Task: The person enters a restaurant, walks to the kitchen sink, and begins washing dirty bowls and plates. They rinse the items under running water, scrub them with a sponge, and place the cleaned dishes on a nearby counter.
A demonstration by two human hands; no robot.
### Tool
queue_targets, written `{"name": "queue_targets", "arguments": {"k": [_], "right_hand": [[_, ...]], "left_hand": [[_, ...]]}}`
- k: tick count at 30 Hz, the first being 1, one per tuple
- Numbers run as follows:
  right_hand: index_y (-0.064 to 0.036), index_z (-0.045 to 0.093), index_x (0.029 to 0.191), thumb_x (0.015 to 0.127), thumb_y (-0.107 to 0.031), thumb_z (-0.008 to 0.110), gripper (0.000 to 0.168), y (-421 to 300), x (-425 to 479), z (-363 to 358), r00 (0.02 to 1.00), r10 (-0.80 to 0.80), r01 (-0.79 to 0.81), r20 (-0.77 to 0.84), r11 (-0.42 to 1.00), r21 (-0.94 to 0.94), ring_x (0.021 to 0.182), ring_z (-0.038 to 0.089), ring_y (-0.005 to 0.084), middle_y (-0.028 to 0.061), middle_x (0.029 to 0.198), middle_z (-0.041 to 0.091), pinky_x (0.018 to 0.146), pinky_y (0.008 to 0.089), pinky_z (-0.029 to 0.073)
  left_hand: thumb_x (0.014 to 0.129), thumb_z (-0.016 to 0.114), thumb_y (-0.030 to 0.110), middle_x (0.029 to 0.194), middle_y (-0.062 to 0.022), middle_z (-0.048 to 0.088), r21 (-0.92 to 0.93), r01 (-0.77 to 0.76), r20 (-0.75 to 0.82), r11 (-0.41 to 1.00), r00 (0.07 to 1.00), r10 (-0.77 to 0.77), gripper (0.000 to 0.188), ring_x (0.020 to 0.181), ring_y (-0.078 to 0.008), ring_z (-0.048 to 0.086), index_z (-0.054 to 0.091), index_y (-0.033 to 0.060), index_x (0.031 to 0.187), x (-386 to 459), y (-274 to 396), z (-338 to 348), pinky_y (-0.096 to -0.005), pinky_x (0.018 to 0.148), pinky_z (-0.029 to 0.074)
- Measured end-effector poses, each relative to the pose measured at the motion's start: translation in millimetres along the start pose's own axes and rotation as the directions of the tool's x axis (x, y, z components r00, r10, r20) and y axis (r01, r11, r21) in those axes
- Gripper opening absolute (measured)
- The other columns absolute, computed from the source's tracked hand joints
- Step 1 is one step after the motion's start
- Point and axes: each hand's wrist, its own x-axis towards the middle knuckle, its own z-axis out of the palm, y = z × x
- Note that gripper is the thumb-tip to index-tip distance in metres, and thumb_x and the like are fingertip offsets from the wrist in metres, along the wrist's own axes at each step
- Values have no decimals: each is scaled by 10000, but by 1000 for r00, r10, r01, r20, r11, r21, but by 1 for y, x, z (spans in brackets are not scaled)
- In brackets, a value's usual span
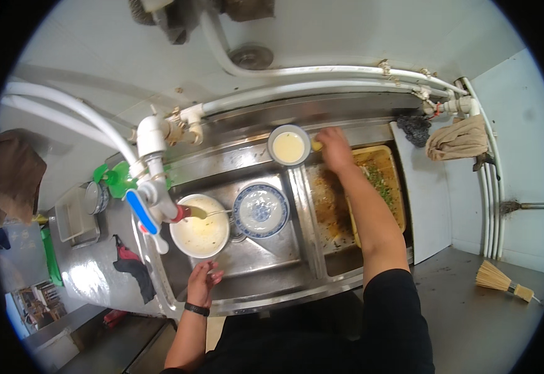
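My right hand [333, 147] reaches over the back of the sink with its fingers closed on a small yellow item [317, 144]. That item sits against a round cup [289, 145] of pale yellow liquid on the back ledge; whether it is the cup's handle is unclear. My left hand [202, 282], fingers loosely apart and empty, hovers by the front of the left basin. Just beyond it, a white bowl [197, 245] with yellowish residue lies beneath the tap outlet [192, 212]. Beside it stands a blue-and-white patterned bowl [261, 212], wet inside.
In the right basin [326, 210] are brown residue and a yellow tray [396, 196] with green scraps. The tap has a blue lever [137, 209]. A green bottle [122, 180] and stacked bowls [96, 197] stand left; a bamboo brush [499, 280] lies right.
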Motion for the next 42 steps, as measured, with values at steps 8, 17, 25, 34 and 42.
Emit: {"name": "queue_targets", "arguments": {"k": [8, 17, 25, 34, 42], "right_hand": [[-75, 664, 975, 767, -12, 599, 227, 49, -88, -70, 821, 562, -480, 104, 777, -407, 1057, 533, 350, 146, 1055, 628, 905, 431, 457], [-52, 633, 1024, 820, -38, 613, 206, -36, 6, -72, 925, 274, -282, -262, 959, 6, 931, 568, 339, 146, 986, 618, 824, 416, 462], [-72, 556, 1053, 916, -99, 553, 140, -179, -57, -18, 729, 638, -518, 247, 279, 809, 874, 565, 135, 44, 956, 597, 766, 285, 464], [-52, 551, 1152, 952, -269, 504, 299, -297, -42, 59, 559, 96, -690, 824, -497, 526, 801, 638, 241, 117, 987, 634, 647, 372, 551], [-52, 516, 1215, 963, -205, 537, 296, -345, -28, 47, 663, 85, -608, 744, -518, 601, 922, 603, 218, 96, 1070, 592, 725, 347, 522]], "left_hand": [[972, 514, 252, 1115, -89, 607, -81, -12, -32, 997, 999, 9, 275, 834, -230, 673, 529, 61, 1170, -11, 6, -28, -314, 686, 543], [975, 520, 245, 1178, -53, 583, -64, 27, 54, 998, 998, -24, 304, 909, -235, 653, 498, 100, 1241, -8, 14, -24, -327, 732, 521], [936, 569, 279, 1141, -45, 601, -96, 71, 45, 993, 997, -67, 394, 889, -195, 655, 480, 99, 1274, 5, 19, -17, -283, 732, 498], [953, 558, 272, 1148, -73, 597, 13, -84, 82, 996, 993, 83, 381, 917, -167, 643, 488, 66, 1266, 25, 38, -22, -269, 723, 484], [930, 539, 135, 1337, -222, 482, 589, -786, 62, 188, 276, 959, 447, 1208, -347, 499, 449, 1, 1346, 6, 214, -42, -393, 1009, 399]]}}
